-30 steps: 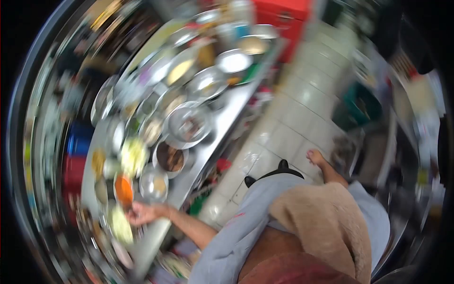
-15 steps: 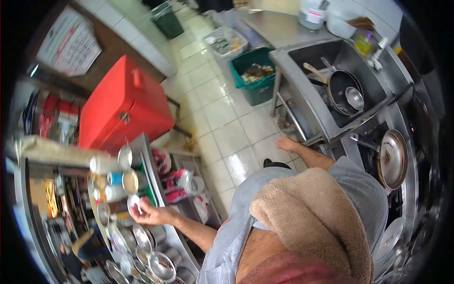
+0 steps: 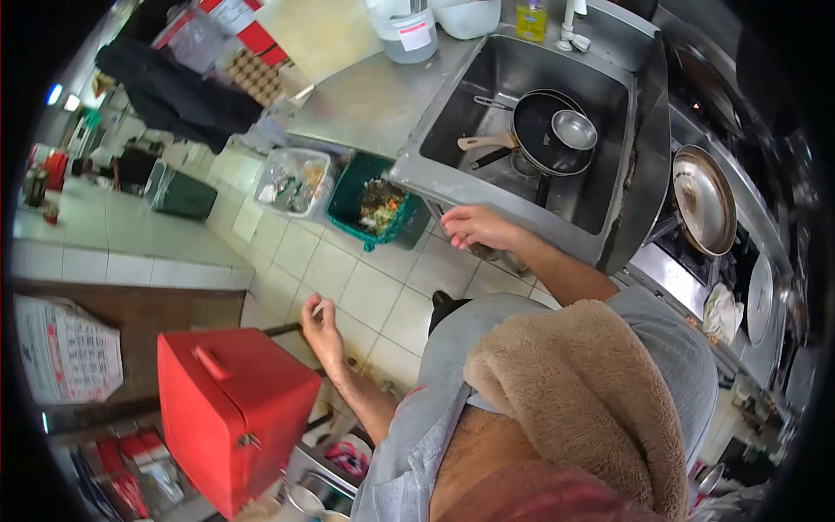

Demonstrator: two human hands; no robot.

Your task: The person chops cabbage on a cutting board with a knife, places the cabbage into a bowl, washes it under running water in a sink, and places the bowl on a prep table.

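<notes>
My left hand (image 3: 322, 329) hangs in the air over the floor tiles, right of the red cooler box (image 3: 235, 409); its fingers are loosely bent and apart, with nothing in them. Near the front edge of the metal sink (image 3: 487, 78) is my right hand (image 3: 474, 228), empty, its fingers partly spread. Inside the sink lie a black frying pan (image 3: 544, 130) with a small metal bowl (image 3: 574, 130) on it, and a wooden handle. A green bin (image 3: 348, 187) holding food scraps stands left of my right hand.
A clear-lined bin (image 3: 296, 178) stands beside the green one. Right of the sink, a lidded pan (image 3: 704, 200) sits on the stove. A yellow soap bottle (image 3: 531, 21) stands behind the sink. Egg trays (image 3: 253, 76) are at the upper left.
The view has turned from the table of bowls toward the sink, which now fills the upper middle. My left hand is away from the table; my right hand is higher, by the sink's edge.
</notes>
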